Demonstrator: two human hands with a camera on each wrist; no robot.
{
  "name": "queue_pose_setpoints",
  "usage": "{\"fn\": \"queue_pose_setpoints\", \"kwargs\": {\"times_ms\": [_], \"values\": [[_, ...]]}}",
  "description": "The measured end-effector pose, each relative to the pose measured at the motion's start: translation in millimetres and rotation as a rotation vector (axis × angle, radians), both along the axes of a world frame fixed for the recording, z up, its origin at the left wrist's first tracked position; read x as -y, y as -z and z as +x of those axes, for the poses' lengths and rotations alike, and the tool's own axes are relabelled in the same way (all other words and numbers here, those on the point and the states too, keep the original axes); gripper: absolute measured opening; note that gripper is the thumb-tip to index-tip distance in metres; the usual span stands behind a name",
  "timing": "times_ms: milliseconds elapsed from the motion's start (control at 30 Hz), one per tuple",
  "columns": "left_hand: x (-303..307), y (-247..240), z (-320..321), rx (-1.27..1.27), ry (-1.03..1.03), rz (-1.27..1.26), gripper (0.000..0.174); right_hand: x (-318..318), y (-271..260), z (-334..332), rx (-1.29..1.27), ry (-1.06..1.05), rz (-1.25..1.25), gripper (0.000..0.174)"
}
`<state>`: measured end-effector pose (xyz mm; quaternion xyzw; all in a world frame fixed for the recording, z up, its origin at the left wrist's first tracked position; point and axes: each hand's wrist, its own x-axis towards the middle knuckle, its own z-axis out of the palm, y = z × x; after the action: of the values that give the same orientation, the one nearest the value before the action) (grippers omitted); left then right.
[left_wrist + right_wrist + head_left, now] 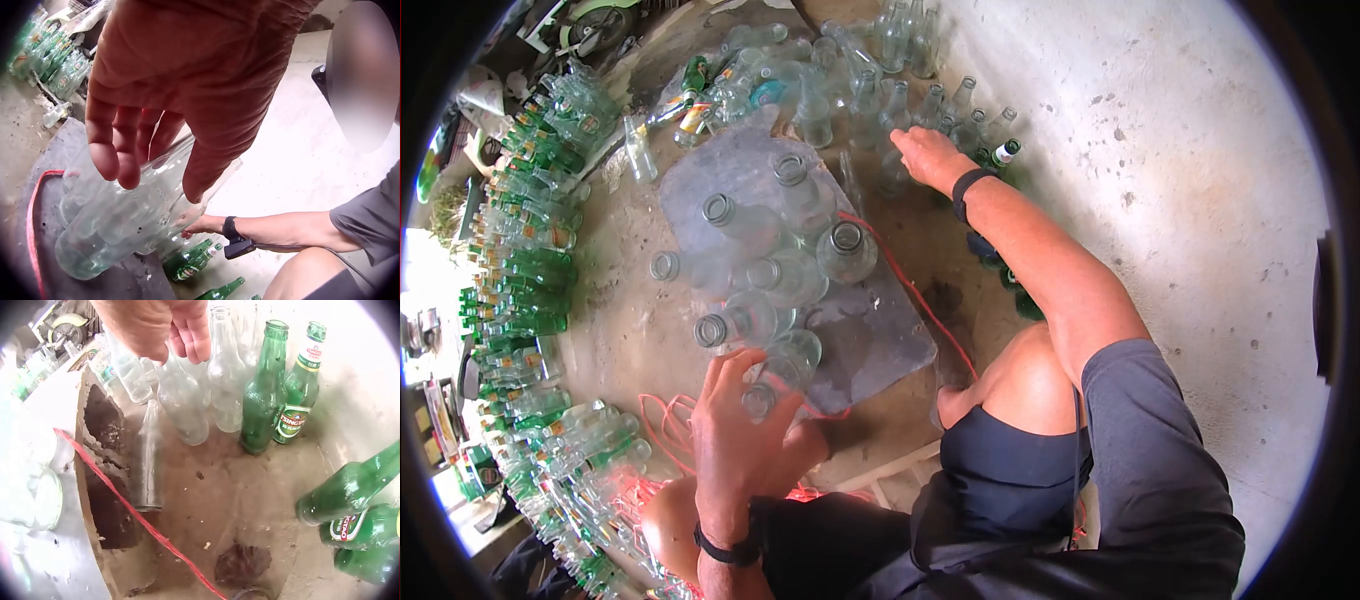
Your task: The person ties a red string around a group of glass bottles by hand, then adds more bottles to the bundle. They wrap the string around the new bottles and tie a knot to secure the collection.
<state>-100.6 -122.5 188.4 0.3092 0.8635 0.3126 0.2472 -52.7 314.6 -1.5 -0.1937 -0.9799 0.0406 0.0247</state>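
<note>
My left hand (745, 430) reaches over a group of clear glass bottles (785, 275) standing close together on a grey board (850, 350). Its thumb and fingers are spread apart around the nearest clear bottle (94, 247), with fingertips right at the glass. At the far side by the wall, my right hand (930, 158) holds a clear glass bottle (182, 406) by its neck, partly hidden by the fingers. This bottle leans a little, its base close to the floor. Beside it stand another clear bottle (225, 387) and a green beer bottle (265, 394).
A red plastic string (910, 290) crosses the board's edge. One clear bottle (149, 459) lies on the floor. Several green bottles (347, 487) are near the wall (1200, 200). Long rows of green and clear bottles (525, 270) line the left side.
</note>
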Motion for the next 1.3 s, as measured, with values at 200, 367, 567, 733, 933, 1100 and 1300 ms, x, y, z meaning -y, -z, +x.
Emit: {"fn": "queue_pose_setpoints", "kwargs": {"times_ms": [200,367,567,733,933,1100,1300], "values": [[3,6,-1,-0.073,0.026,0.040,0.049,0,-23,6,0.062,-0.013,-0.073,0.020],[3,0,2,0.037,-0.050,0.018,0.049,9,-76,20,0.133,0.040,-0.124,0.031],[10,13,0,-0.029,0.015,0.066,0.053,37,-154,52,0.162,0.021,-0.124,0.029],[15,14,-3,-0.069,0.062,0.037,0.055,83,-231,91,0.133,-0.049,-0.058,0.029],[18,22,-5,-0.088,0.076,-0.021,0.057,139,-281,120,0.119,-0.029,-0.153,0.028],[20,34,-8,-0.156,0.076,0.004,0.058,186,-292,119,0.147,-0.005,-0.278,0.024],[20,34,-8,-0.180,0.093,-0.025,0.058,211,-255,106,-0.017,-0.275,-0.308,0.021]]}}
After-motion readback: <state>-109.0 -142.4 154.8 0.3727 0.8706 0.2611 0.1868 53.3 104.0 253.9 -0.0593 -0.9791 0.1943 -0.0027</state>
